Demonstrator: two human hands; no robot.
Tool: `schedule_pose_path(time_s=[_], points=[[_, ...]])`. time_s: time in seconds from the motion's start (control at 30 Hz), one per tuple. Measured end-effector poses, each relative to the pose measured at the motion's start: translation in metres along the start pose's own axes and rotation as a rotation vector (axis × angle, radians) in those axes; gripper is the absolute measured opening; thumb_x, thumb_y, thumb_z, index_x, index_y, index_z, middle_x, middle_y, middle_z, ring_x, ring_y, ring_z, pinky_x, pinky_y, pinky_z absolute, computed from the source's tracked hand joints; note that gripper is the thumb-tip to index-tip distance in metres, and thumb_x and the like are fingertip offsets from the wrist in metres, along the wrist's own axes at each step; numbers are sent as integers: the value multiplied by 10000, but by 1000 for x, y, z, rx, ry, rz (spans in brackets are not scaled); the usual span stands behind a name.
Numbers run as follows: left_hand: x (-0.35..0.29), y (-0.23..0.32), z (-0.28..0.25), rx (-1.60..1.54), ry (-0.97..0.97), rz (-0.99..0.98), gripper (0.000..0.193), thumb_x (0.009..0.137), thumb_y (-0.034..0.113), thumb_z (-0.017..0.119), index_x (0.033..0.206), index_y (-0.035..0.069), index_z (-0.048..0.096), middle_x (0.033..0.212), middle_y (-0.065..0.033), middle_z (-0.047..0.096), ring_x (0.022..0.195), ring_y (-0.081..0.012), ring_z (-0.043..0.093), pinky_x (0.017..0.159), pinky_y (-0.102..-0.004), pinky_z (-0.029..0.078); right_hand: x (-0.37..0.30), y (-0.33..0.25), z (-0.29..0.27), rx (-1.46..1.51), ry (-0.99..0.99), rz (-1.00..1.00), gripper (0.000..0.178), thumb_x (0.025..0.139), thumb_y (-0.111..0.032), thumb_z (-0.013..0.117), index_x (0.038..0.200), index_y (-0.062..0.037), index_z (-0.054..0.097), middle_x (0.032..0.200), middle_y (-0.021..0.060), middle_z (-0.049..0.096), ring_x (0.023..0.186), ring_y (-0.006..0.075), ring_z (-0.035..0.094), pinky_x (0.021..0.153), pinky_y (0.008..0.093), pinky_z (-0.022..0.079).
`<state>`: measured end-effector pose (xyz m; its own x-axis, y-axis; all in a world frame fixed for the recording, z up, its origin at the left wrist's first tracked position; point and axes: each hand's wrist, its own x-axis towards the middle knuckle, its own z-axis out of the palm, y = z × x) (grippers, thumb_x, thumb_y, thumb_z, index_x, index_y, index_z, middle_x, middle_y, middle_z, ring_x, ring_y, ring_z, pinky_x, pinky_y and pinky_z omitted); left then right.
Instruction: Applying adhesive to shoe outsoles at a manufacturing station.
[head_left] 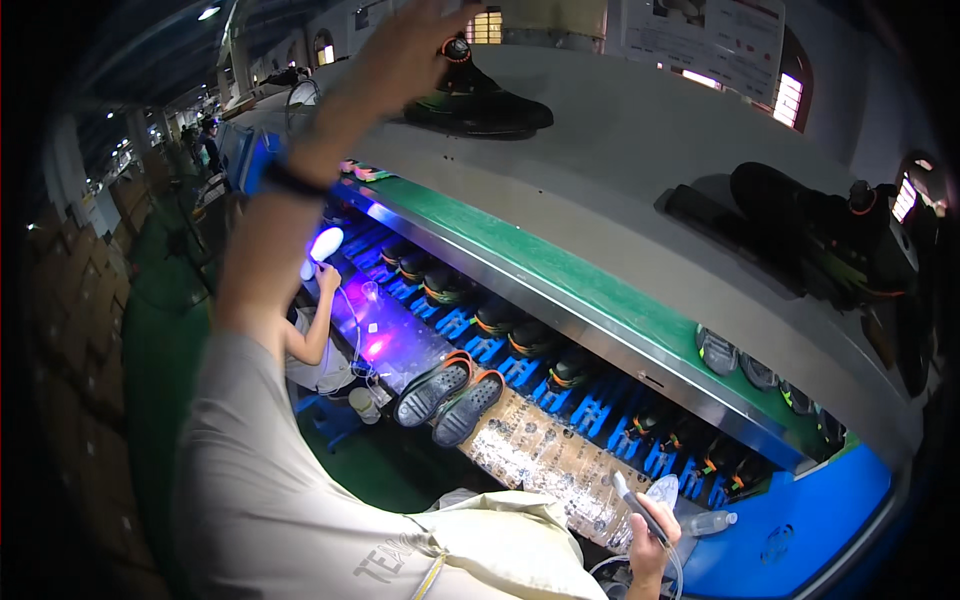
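My left arm is raised across the upper left, and my left hand [415, 50] is beside a black shoe [485, 108] on the grey machine top. That hand is blurred and partly cut off by the upper edge, so its grip cannot be made out. Low on the right, my right hand [648, 548] is closed around a slim grey pen-shaped tool [640, 505], its tip pointing up and left over the bench. A thin clear tube or cord loops beside this hand. A clear plastic piece [663, 490] lies just beyond it, with a clear bottle [710, 523] to its right.
Two grey shoes with orange collars [468, 408] rest on the tape-covered bench [540, 450]. Behind them, blue racks [520, 368] carry several dark shoes. More shoes stand on the green belt [520, 250] and machine top. At left, a co-worker's hand [328, 280] is by a glowing lamp [325, 243].
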<state>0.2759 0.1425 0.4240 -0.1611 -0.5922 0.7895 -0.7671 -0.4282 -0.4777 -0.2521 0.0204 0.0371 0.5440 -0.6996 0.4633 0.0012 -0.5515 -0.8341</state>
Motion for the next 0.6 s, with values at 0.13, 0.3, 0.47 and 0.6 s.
schedule_pose_path(time_s=[0.13, 0.3, 0.47, 0.6], points=[[48, -23, 60, 97, -551, 295, 754, 777, 2, 761, 1484, 170, 558, 1294, -194, 647, 1252, -376, 603, 1018, -475, 520, -18, 12, -16, -56, -11, 118, 293, 852, -122, 770, 1098, 37, 763, 1004, 168, 765, 938, 267, 722, 890, 363, 538], [87, -17, 40, 442, -899, 322, 489, 843, 317, 811, 1277, 106, 730, 1394, -292, 619, 1277, -416, 611, 1076, -483, 496, -26, 20, -21, -98, -3, 92, 267, 846, -49, 719, 1091, 50, 754, 1050, 178, 764, 972, 293, 722, 914, 386, 540], [33, -94, 28, 498, -630, 549, 589, 797, 442, 863, 1212, 55, 706, 1097, -141, 745, 1054, -306, 707, 912, -420, 570, -19, 22, -14, -24, 10, 152, 256, 858, -17, 745, 1108, 40, 748, 912, 153, 715, 805, 274, 664, 750, 349, 514], [12, -9, -42, 516, -656, 458, 589, 717, 317, 928, 1144, 29, 643, 1058, -214, 701, 976, -429, 690, 800, -532, 555, -24, 34, -24, -21, 24, 121, 260, 879, -54, 752, 1128, 23, 751, 922, 149, 718, 816, 267, 674, 747, 339, 516]])
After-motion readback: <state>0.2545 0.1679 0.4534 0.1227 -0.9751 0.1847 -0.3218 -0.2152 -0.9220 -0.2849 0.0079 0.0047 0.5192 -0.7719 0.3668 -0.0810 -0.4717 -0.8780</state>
